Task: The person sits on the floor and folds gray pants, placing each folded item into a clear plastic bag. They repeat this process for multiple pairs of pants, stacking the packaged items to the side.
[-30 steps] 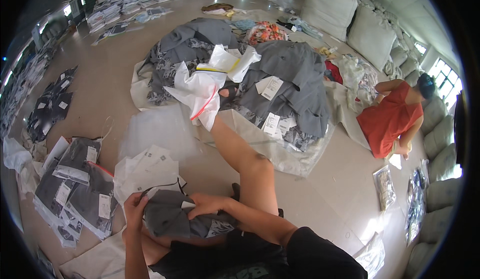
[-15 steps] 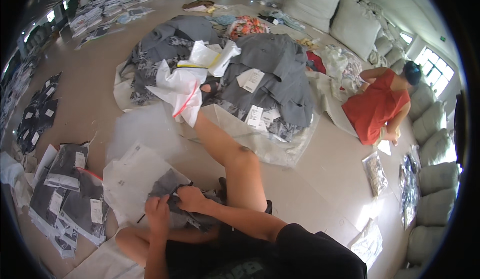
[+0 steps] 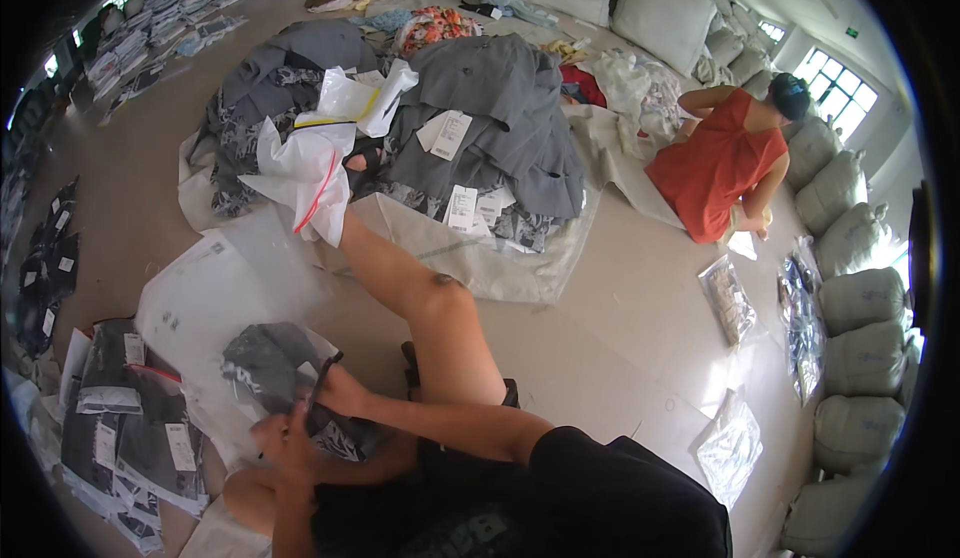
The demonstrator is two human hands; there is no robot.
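Bare floor (image 3: pixel 640 338) is lying open to the right of the person's outstretched leg (image 3: pixel 420 298), which is blocking the way across from the hands. Stacked bagged garments (image 3: pixel 130 428) are crowding the left side, and flat clear bags (image 3: pixel 200 298) are covering the floor ahead. The grey clothing pile (image 3: pixel 470 128) is closing off the space beyond the foot.

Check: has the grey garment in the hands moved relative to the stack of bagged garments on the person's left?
Cannot tell. The head camera shifted between frames; the grey garment lies just right of the stack of bagged garments in each.
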